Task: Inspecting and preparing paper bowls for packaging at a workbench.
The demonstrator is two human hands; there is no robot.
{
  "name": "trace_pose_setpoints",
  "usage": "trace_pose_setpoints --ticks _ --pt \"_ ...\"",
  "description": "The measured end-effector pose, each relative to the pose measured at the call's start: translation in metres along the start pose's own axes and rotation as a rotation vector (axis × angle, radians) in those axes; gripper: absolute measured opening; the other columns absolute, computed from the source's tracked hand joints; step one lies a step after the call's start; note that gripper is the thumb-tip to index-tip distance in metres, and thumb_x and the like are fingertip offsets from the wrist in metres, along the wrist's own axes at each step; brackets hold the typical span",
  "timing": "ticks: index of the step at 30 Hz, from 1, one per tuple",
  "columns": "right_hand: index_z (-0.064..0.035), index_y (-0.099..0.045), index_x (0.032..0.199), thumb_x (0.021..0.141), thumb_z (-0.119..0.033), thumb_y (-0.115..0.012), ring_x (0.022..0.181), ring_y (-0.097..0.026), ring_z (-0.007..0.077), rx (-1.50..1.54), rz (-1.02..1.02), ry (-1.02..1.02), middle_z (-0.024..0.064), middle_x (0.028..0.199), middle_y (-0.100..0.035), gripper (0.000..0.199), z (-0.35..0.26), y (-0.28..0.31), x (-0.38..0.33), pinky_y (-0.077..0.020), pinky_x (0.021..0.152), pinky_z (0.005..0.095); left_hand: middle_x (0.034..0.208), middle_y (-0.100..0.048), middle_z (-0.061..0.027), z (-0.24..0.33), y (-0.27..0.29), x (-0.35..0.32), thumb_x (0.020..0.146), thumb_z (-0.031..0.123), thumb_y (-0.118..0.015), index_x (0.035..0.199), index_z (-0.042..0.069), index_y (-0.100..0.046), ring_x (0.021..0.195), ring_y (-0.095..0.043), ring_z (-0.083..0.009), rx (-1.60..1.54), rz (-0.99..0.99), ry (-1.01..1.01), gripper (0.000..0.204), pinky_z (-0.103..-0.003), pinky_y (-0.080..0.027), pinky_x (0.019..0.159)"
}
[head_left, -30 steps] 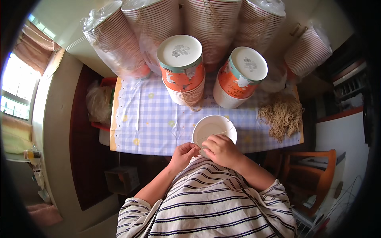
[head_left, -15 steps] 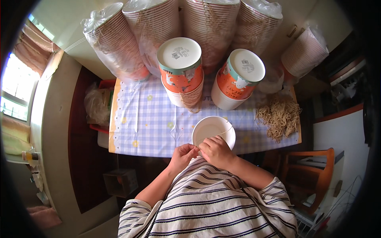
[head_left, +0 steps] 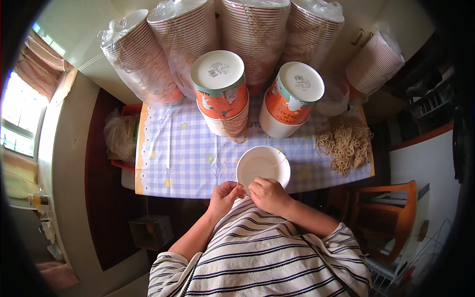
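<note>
A white paper bucket stands with its mouth up at the table's near edge, right in front of me. A thin pale string runs over its far right rim and is hard to follow inside. Just left of the near rim, my left hand is closed in a pinch on the string. My right hand is closed close beside it at the near rim, fingers curled; whatever it grips is hidden. A tangled heap of beige string lies on the table to the right.
Behind the bucket stand two stacks of upside-down orange paper buckets, a left stack and a right stack. Several tall plastic-wrapped stacks line the back of the checked tablecloth. A wooden chair is at right.
My two hands have drawn slightly apart, and the right hand has dropped a little lower on the bucket's near rim. The whole view has shifted slightly.
</note>
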State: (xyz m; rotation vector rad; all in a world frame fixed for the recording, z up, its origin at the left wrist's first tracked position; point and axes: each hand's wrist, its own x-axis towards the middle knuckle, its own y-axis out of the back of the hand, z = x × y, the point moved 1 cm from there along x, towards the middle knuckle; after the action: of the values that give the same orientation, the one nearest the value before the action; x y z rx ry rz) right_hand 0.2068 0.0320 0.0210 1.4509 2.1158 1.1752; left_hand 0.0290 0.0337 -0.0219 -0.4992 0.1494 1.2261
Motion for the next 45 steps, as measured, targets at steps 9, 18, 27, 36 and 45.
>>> trace_pose_setpoints --ticks 9,18,27,36,45 --pt "-0.0029 -0.053 0.075 0.077 -0.004 -0.057 0.066 -0.059 0.0349 0.289 0.099 -0.238 0.0151 0.069 -0.057 0.005 -0.009 -0.009 -0.016 -0.0476 0.057 0.0435 0.084 -0.066 -0.0070 -0.012 -0.001 -0.007 0.091 0.011 -0.057 0.092 -0.004 -0.060 0.078 -0.061 -0.0124 -0.087 0.041 -0.079 0.015 -0.025 -0.049 0.075" --pt "-0.0061 -0.054 0.078 0.077 -0.006 -0.060 0.061 -0.058 0.0308 0.062 0.202 -0.175 0.0106 0.071 -0.053 0.006 -0.014 -0.008 -0.021 -0.0472 0.051 0.0393 0.090 -0.065 -0.0075 -0.025 0.007 0.002 0.087 0.004 -0.060 0.093 -0.001 -0.059 0.084 -0.063 -0.0154 -0.207 0.004 -0.022 0.008 -0.027 -0.049 0.081" --pt "-0.0070 -0.051 0.076 0.071 -0.006 -0.063 0.058 -0.057 0.0272 -0.090 0.291 -0.104 0.0090 0.074 -0.051 0.012 -0.004 -0.004 -0.027 -0.0475 0.050 0.0374 0.091 -0.064 -0.0104 -0.019 -0.010 0.016 0.083 -0.007 -0.060 0.088 -0.002 -0.058 0.086 -0.063 -0.0174 -0.283 -0.045 -0.077 0.008 -0.030 -0.051 0.082" --pt "-0.0071 -0.058 0.082 0.070 -0.004 -0.066 0.060 -0.059 0.0236 -0.080 0.314 -0.029 0.0056 0.076 -0.054 0.014 0.005 -0.015 -0.038 -0.0485 0.052 0.0339 0.089 -0.064 -0.0097 -0.029 -0.010 0.014 0.083 -0.007 -0.060 0.088 -0.001 -0.057 0.084 -0.063 -0.0161 -0.256 -0.028 -0.056 0.009 -0.028 -0.051 0.080" --pt "-0.0070 -0.058 0.080 0.067 -0.004 -0.067 0.057 -0.058 0.0236 -0.176 0.362 -0.007 0.0053 0.074 -0.054 0.016 0.004 -0.020 -0.039 -0.0474 0.052 0.0339 0.087 -0.065 -0.0097 -0.030 -0.007 0.012 0.082 -0.006 -0.061 0.087 0.000 -0.057 0.083 -0.064 -0.0170 -0.248 -0.016 -0.016 0.009 -0.030 -0.051 0.080"
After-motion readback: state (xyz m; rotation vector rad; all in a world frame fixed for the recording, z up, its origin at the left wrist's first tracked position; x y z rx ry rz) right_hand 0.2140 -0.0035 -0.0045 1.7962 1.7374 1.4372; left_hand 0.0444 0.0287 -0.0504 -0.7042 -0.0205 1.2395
